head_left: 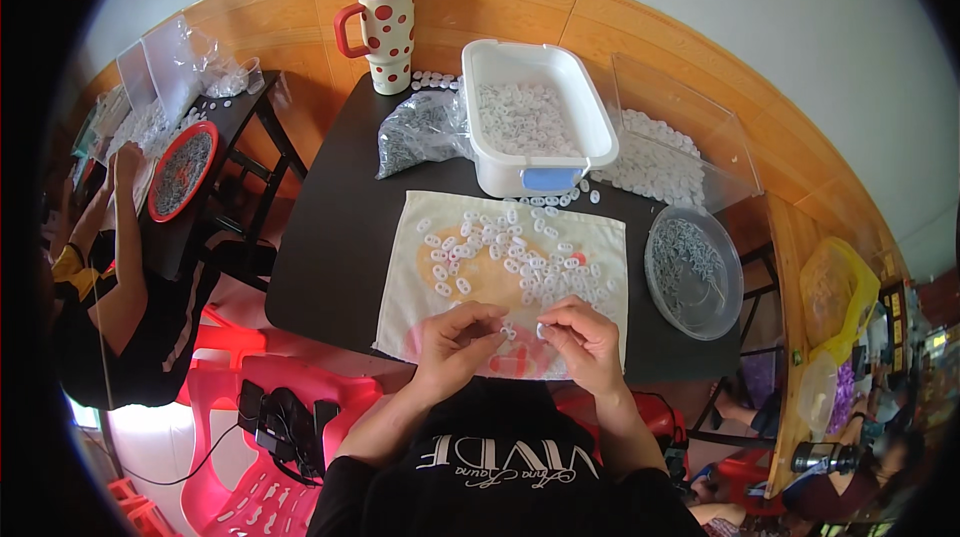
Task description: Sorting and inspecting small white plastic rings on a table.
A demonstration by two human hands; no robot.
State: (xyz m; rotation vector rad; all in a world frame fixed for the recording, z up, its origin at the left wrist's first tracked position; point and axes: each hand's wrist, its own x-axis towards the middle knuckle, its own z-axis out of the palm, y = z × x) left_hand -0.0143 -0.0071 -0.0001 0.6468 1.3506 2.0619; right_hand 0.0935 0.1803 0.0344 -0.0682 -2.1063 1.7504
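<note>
Nearest the camera is your black shirt (490,437), at six o'clock, with both forearms reaching up past it to the cloth (403,307) on the dark bench (330,227). Your left hand (458,345) is narrowed, thumb and forefinger close together at about seven o'clock on the cloth; a bit of white shows at their tips, though I can't tell whether you grip it or it lies beneath. Your right hand (582,339), at five o'clock, pinches a small white piece (541,332) between thumb and forefinger. You hold both hands low and near each other, probably so that such tiny work stays steady and in plain sight.

The loose white pieces (488,232) lie scattered from the cloth's middle toward twelve o'clock, within easy reach; the fabric likely stops them sliding. Farther out at twelve, the white tub (497,174) keeps many more together, its walls presumably preventing spills. A clear dish (702,327) at three o'clock keeps thin grey parts apart from the white ones, while a clear bag (420,132) of grey contents sits at eleven.

The pieces look smooth and rounded, mostly oval, many with two darker spots like holes; the pinched one is too covered to read its shape.
</note>
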